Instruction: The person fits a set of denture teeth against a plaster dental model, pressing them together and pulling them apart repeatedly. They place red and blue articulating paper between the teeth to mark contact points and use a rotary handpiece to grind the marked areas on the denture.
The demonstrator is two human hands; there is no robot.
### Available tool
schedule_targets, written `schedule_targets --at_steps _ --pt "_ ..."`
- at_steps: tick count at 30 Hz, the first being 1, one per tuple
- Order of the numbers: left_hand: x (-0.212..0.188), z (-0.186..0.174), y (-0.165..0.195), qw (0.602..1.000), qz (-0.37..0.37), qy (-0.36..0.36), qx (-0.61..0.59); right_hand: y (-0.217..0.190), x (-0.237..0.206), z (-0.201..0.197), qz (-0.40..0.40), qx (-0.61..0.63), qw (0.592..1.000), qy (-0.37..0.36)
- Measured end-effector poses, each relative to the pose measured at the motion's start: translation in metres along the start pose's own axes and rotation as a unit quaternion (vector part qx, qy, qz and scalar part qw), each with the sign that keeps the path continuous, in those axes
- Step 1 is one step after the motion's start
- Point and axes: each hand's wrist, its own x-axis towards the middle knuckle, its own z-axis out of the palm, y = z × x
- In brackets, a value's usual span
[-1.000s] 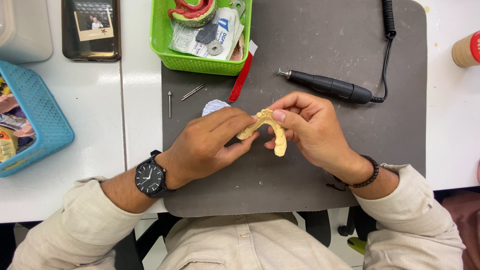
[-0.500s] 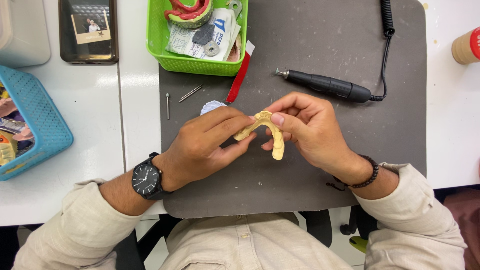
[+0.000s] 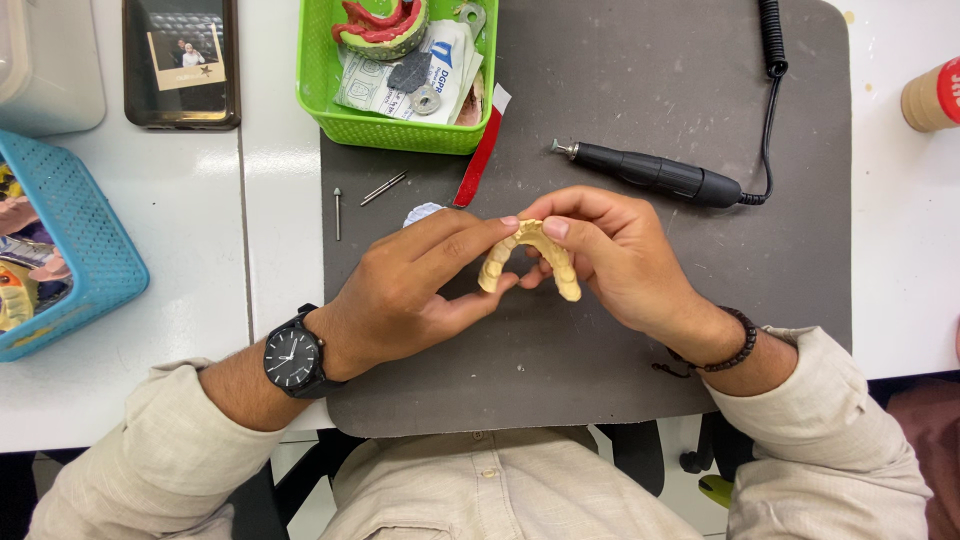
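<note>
Yellowish horseshoe-shaped dental cast (image 3: pixel 530 258) (teeth visible), both hands

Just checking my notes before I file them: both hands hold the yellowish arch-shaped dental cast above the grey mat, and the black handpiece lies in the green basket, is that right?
Not quite. The left hand and right hand do hold the dental cast above the grey mat, but the black handpiece lies on the mat, right of the green basket, as the head view shows.

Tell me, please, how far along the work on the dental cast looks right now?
Both the left hand and the right hand hold the yellowish arch-shaped cast above the grey mat. The handpiece lies unused on the mat, and two burs lie loose beside it. Whether any trimming is done cannot be told.
</note>
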Motion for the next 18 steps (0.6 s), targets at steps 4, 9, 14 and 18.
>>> schedule_targets --at_steps 4,9,14,18 --pt "0.000 -0.005 -0.003 0.998 0.028 -0.052 -0.038 -0.006 0.003 -0.012 -0.043 -0.103 0.991 -0.072" --pt "-0.001 -0.007 -0.004 0.993 0.080 -0.082 0.004 -0.006 0.007 -0.019 -0.009 -0.072 0.988 -0.135" --pt "0.001 -0.009 -0.002 0.994 0.106 -0.020 0.020 -0.007 0.008 -0.013 -0.047 -0.073 0.992 -0.095" --pt "0.003 -0.012 -0.002 0.992 0.088 0.010 0.086 -0.025 0.002 -0.012 -0.267 -0.263 0.927 0.002"
